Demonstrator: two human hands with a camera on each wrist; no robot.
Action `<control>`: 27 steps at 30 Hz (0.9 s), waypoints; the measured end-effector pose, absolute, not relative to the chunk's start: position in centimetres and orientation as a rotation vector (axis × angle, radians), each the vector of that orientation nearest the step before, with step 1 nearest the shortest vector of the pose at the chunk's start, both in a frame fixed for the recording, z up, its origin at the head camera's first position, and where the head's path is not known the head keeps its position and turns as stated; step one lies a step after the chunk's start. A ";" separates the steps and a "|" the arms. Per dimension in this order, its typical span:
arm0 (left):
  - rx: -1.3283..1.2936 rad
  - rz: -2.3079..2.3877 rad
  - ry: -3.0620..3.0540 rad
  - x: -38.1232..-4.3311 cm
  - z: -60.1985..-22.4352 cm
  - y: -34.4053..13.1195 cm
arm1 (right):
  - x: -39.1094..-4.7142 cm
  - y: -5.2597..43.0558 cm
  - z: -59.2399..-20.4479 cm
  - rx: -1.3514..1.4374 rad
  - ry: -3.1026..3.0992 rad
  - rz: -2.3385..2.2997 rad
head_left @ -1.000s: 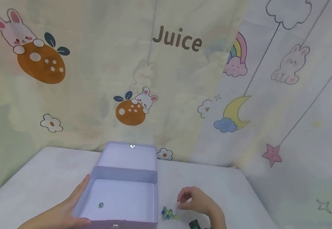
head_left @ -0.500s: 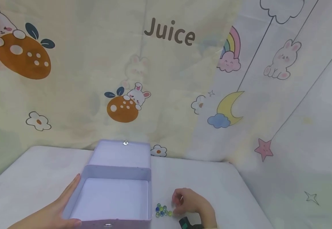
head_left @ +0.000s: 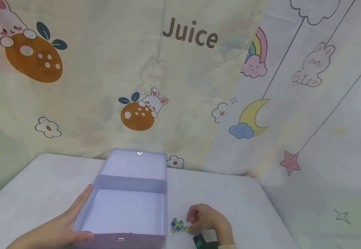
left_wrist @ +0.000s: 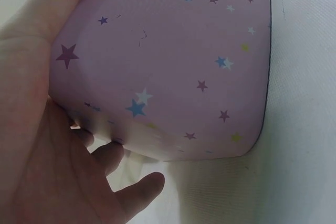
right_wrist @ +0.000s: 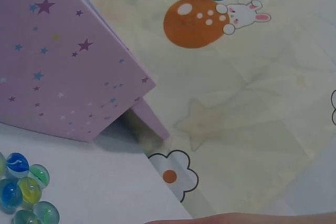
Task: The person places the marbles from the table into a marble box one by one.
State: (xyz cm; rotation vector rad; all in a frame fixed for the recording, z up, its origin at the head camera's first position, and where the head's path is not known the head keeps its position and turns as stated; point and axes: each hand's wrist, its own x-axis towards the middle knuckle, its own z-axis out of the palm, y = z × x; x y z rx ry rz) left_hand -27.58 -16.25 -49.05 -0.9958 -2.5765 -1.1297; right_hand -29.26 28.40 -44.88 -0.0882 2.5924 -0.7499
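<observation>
A lidded lilac box [head_left: 165, 221] printed with stars stands with its lid [head_left: 133, 165] folded back. My left hand [head_left: 63, 223] holds its front left corner, thumb over the front rim and fingers along the left wall. In the left wrist view, the hand's fingers [left_wrist: 139, 192] reach around the starred side of the box. Right of the box lies a cluster of glass marbles [head_left: 178, 225], blue, green and yellow. My right hand [head_left: 206, 219] is beside them with fingers loosely bent, thumb close to a yellow marble [head_left: 186, 229]. Whether it touches that marble I cannot tell.
A white-covered table [head_left: 246, 207] lies beneath everything. Behind it hangs a printed cloth [head_left: 193, 103] with rabbits and flowers. A black device [head_left: 199, 241] sits at my right wrist.
One marble seen inside the box a second ago is no longer in sight there. My right hand has moved slightly left and closer to the marbles. My left hand keeps its place on the box.
</observation>
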 end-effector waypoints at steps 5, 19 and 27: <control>-0.999 -1.128 -2.548 -27.6 -49.1 -16.5 | -29.3 27.9 -44.9 -0.114 2.609 -0.751; -0.988 -1.165 -2.570 -27.0 -48.9 -16.4 | -29.0 27.5 -44.8 -0.130 2.642 -0.730; -0.957 -1.192 -2.599 -27.2 -48.7 -16.3 | -29.0 27.9 -44.7 -0.132 2.629 -0.731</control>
